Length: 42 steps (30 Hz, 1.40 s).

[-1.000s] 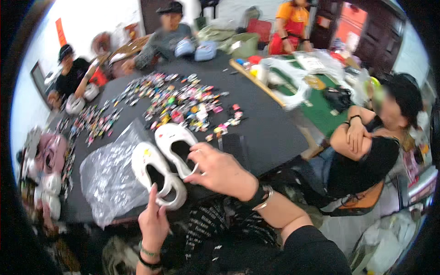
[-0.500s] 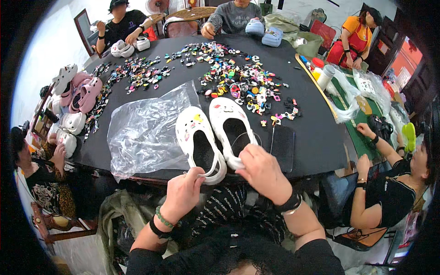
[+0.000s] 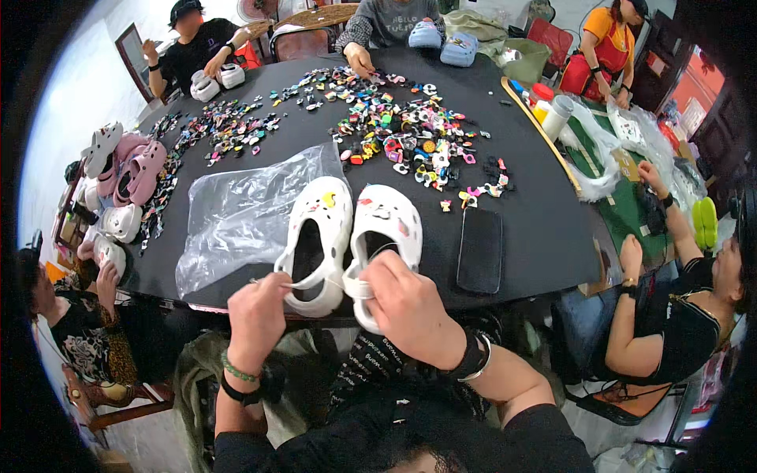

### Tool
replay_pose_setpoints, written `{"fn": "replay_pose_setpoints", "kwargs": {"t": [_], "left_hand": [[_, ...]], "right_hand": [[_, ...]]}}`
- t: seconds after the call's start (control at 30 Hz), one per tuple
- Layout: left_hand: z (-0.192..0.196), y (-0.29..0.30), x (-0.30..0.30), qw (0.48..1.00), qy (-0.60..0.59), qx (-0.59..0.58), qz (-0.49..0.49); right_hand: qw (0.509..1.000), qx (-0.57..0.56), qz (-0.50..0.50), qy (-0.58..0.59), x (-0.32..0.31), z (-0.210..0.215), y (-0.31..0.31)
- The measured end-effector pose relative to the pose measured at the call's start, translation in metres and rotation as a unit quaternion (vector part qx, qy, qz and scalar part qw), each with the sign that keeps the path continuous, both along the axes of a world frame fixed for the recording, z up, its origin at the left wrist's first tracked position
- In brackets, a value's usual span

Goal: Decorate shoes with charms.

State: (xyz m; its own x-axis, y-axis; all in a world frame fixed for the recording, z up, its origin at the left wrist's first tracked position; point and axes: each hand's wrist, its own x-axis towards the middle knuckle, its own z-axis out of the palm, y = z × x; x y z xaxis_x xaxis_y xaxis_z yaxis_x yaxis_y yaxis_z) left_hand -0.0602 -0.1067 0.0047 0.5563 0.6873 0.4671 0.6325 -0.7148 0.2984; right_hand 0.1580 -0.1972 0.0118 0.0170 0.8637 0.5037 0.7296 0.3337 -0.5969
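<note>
A pair of white clogs with small charms on their toes stands side by side at the table's near edge, toes pointing away from me. My left hand is closed, fingertips pinching at the heel strap of the left clog. Closed fingers of my right hand grip the heel strap of the right clog. A thin pale cord seems to run between the clogs near my fingers; its ends are hard to make out. Left of the pair lies a crumpled clear plastic bag.
Loose colourful shoe charms are heaped across the black table. A dark phone-like slab lies right of the clogs. Pink clogs are stacked at the left, blue clogs at the back. Co-workers sit or stand around.
Both clogs have shifted a little left, standing closer to parallel. My left hand has moved left, and my right hand has moved left and slightly down, uncovering the dark slab.
</note>
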Motion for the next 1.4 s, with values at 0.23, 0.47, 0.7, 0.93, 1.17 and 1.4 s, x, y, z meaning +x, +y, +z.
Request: {"fn": "replay_pose_setpoints", "kwargs": {"t": [0.23, 0.47, 0.7, 0.93, 1.17, 1.4], "left_hand": [[-0.011, 0.005, -0.019, 0.97, -0.195, -0.123, 0.08], [-0.053, -0.023, -0.024, 0.18, -0.724, -0.656, -0.117], [-0.024, -0.055, 0.017, 0.168, -0.733, -0.658, -0.031], [0.016, -0.073, 0.05, 0.134, -0.714, -0.676, -0.123], [0.037, -0.091, 0.1, 0.134, -0.623, -0.738, -0.223], [0.003, -0.101, 0.19, 0.1, -0.557, -0.8, -0.199]], "right_hand": [[0.991, -0.067, 0.119, -0.011, -0.015, -0.012, 0.005], [0.989, -0.073, 0.102, 0.073, -0.002, -0.003, -0.006], [0.997, -0.035, 0.033, 0.054, 0.019, -0.012, -0.025], [0.998, 0.052, -0.023, -0.015, 0.039, -0.009, -0.059], [0.969, 0.112, -0.217, -0.038, 0.091, -0.032, -0.095], [0.895, 0.163, -0.392, -0.138, 0.185, -0.094, -0.111]]}}
